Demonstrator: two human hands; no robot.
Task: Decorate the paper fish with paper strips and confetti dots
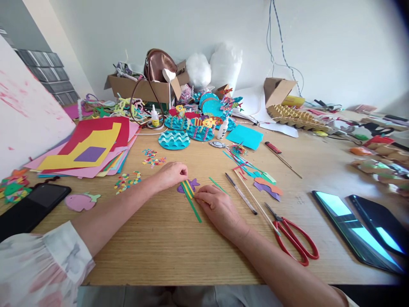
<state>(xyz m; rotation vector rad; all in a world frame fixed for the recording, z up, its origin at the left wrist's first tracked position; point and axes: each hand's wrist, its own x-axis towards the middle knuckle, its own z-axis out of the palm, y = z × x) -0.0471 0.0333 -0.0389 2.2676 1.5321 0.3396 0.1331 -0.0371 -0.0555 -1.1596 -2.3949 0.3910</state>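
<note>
A purple paper fish [189,186] with yellow and green stripes lies on the wooden table [179,243] in front of me. My left hand [171,174] is curled, its fingertips pressing the fish's left side. My right hand [219,209] is also closed, pinching at the fish's right edge where a long green paper strip [193,207] runs down toward me. A second loose green strip [217,184] lies just right of the fish.
Red scissors [292,236], a pen [241,194] and a thin stick [255,200] lie to the right. Coloured paper sheets [92,149] and confetti [128,180] sit left, a dark phone [32,207] far left, tablets [354,228] far right. Glue bottles [155,117], paper crafts and boxes crowd the back.
</note>
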